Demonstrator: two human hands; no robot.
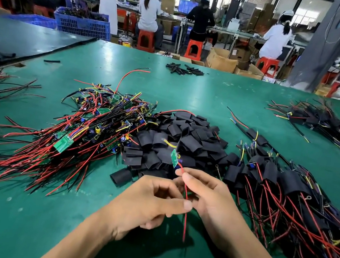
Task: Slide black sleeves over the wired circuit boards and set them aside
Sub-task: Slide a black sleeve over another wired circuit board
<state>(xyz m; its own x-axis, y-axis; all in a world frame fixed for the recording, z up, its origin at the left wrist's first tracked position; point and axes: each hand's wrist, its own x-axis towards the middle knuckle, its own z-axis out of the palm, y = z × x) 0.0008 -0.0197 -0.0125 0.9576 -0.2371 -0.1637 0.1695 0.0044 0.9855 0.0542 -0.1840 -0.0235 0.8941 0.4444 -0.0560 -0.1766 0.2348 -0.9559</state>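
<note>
- We count one small green circuit board (175,158), upright over the single heap of flat, matte black sleeves (180,139). Our right hand (209,198) pinches its red wire (186,195) just below the board.
- Our left hand (152,200) is curled beside that wire; we cannot tell whether it grips it.
- One tangled pile of bare boards (98,121) lies to the left. Two sleeved piles lie to the right, the near pile (288,193) and the far pile (322,125).
- The surface (194,87) is a smooth green mat. Beyond it, workers sit on red stools (146,40).

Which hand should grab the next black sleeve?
Left, probably. The right hand pinches the red wire just under the circuit board, while a loose black sleeve lies close beside the left hand.
</note>
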